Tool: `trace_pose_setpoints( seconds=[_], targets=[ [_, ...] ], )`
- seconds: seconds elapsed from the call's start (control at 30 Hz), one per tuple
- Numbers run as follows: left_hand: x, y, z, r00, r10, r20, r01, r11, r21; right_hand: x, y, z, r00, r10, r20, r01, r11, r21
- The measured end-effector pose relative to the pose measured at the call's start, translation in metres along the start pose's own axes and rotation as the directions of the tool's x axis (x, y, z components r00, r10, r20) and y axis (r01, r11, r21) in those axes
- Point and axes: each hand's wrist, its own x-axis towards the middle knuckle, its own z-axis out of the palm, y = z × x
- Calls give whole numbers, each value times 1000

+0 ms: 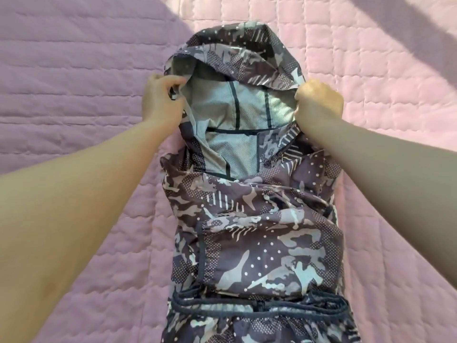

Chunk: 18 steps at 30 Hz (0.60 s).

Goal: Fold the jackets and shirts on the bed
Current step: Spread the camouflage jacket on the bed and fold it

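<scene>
A camouflage hooded jacket (254,233) in purple, grey and white lies lengthwise on the bed, its sides folded in to a narrow strip. The hood (237,50) points away from me and gapes open, showing grey mesh lining (222,107). My left hand (160,100) grips the hood's left edge near the neck, fingers curled round the fabric. On the opposite side my right hand (319,102) grips the hood's right edge in a fist. The jacket's elastic hem (257,305) lies close to me.
A pink quilted bedspread (74,82) covers the whole bed under and around the jacket. Sunlight falls across its upper right part (371,58), with shadow bands over the left and far right.
</scene>
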Motion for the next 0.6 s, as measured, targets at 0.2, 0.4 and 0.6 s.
trace_pose_setpoints(
  seconds=[0.2,0.4,0.6],
  targets=[
    [3,27,-20,943,184,-276,-158,981,115,-4,26,-36,932,183,-312,-65,934,351],
    [7,-8,-24,996,-40,-75,57,970,235,-20,82,-2,880,475,-8,-388,727,566],
    [-2,-4,-13,926,-145,348,197,973,-118,-6,67,-1,934,122,336,-353,462,814]
  ],
)
